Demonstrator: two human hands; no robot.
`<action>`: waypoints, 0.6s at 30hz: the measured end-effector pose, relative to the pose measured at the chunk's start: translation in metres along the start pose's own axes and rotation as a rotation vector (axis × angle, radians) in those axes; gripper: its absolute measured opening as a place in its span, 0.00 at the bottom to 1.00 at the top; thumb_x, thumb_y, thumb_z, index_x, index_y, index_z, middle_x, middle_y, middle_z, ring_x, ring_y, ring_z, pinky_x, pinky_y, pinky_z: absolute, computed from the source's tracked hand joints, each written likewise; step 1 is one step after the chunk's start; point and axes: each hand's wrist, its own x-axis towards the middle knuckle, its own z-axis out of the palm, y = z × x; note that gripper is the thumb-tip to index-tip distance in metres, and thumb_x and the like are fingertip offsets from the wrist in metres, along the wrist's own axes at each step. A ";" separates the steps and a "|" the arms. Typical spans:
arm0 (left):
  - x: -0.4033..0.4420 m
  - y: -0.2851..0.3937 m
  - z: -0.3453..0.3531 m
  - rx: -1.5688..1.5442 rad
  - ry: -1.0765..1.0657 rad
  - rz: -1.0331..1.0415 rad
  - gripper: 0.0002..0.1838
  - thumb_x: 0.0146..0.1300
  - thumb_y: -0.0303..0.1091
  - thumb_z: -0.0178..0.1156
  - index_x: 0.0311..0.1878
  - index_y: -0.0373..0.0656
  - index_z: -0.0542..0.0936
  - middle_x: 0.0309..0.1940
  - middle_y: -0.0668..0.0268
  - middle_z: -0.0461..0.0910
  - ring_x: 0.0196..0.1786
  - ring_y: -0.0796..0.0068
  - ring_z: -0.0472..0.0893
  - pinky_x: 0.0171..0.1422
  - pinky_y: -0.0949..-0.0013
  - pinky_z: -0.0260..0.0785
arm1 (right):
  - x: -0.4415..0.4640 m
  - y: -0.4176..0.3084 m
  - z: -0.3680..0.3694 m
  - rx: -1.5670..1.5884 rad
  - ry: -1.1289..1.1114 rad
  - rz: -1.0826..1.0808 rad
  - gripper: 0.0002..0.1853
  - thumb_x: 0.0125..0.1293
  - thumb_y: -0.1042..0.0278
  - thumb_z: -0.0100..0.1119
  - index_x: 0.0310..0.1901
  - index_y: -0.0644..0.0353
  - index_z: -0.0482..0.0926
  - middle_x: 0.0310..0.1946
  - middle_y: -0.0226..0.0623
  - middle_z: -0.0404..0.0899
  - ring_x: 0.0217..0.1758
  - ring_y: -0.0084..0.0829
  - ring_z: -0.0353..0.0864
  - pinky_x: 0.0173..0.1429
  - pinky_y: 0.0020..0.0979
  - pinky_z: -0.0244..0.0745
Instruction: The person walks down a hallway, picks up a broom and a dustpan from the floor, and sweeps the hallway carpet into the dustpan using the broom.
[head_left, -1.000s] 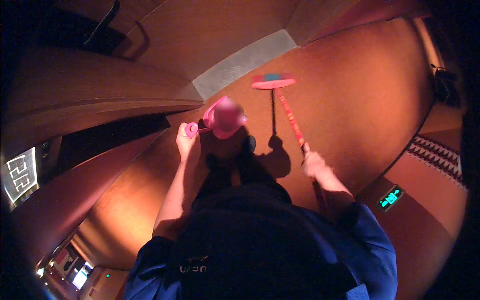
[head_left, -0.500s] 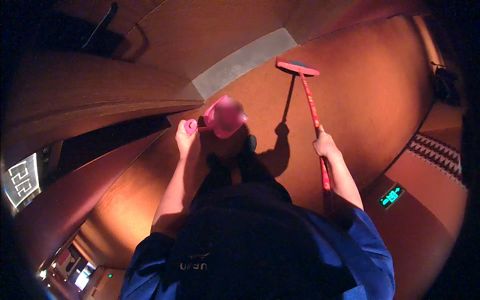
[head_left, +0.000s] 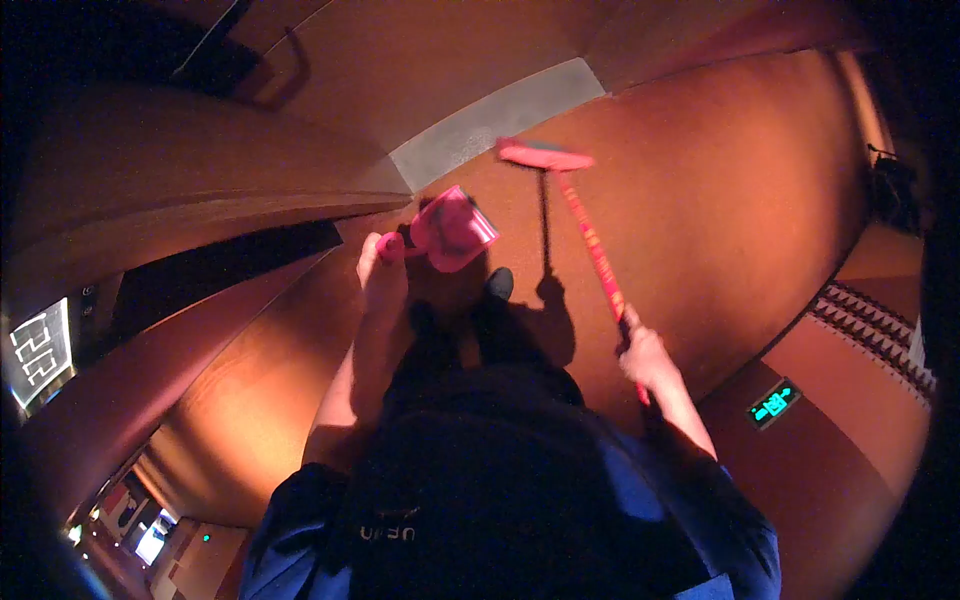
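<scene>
My left hand (head_left: 376,268) is closed round the handle end of a pink dustpan (head_left: 453,230), whose pan lies in front of my feet with its open edge facing right. My right hand (head_left: 645,352) grips the red patterned handle of a broom. The pink head of the broom (head_left: 545,155) is over the floor, up and to the right of the dustpan and near a grey threshold strip. Broom and dustpan are apart. The broom casts a thin shadow on the orange-brown floor (head_left: 720,200).
The grey threshold (head_left: 480,120) lies before a wooden door or panel at the top. A lit number sign (head_left: 42,355) is at the left. On the right wall glows a green exit sign (head_left: 774,403). My dark shoe (head_left: 499,283) stands below the dustpan.
The broom head went right and then came back left towards the dustpan, with my right hand following. My left hand still holds the dustpan, now tilted differently.
</scene>
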 end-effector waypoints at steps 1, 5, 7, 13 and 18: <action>-0.001 -0.004 0.001 0.012 0.020 0.020 0.20 0.57 0.49 0.50 0.22 0.41 0.64 0.17 0.70 0.60 0.25 0.82 0.60 0.27 0.73 0.58 | 0.022 0.007 -0.002 -0.047 0.093 0.000 0.37 0.47 0.77 0.51 0.60 0.61 0.48 0.31 0.57 0.73 0.39 0.48 0.74 0.41 0.39 0.70; -0.001 0.014 0.002 0.194 0.032 0.021 0.20 0.57 0.47 0.51 0.22 0.40 0.64 0.16 0.66 0.63 0.23 0.78 0.61 0.27 0.70 0.59 | 0.050 -0.015 -0.006 -0.431 0.004 0.150 0.35 0.50 0.70 0.50 0.61 0.61 0.46 0.35 0.49 0.74 0.40 0.41 0.75 0.41 0.36 0.72; 0.003 -0.011 0.000 0.303 0.081 0.084 0.20 0.56 0.47 0.51 0.22 0.39 0.64 0.16 0.59 0.65 0.22 0.70 0.65 0.28 0.66 0.61 | 0.029 -0.022 0.020 -0.584 -0.161 0.042 0.38 0.50 0.70 0.51 0.61 0.60 0.43 0.36 0.47 0.74 0.39 0.40 0.76 0.42 0.36 0.72; 0.001 0.032 0.001 0.411 0.063 0.025 0.17 0.55 0.43 0.51 0.24 0.38 0.65 0.18 0.53 0.68 0.24 0.61 0.70 0.30 0.62 0.63 | -0.063 -0.027 0.032 -0.220 -0.449 -0.133 0.34 0.50 0.68 0.44 0.60 0.57 0.45 0.30 0.59 0.72 0.37 0.52 0.73 0.41 0.43 0.69; -0.013 0.065 0.006 0.421 0.018 -0.047 0.16 0.55 0.42 0.52 0.25 0.38 0.67 0.20 0.53 0.70 0.26 0.60 0.73 0.30 0.61 0.63 | -0.052 -0.015 0.014 -0.116 -0.134 -0.019 0.33 0.46 0.76 0.50 0.57 0.56 0.54 0.34 0.57 0.73 0.41 0.51 0.72 0.44 0.42 0.68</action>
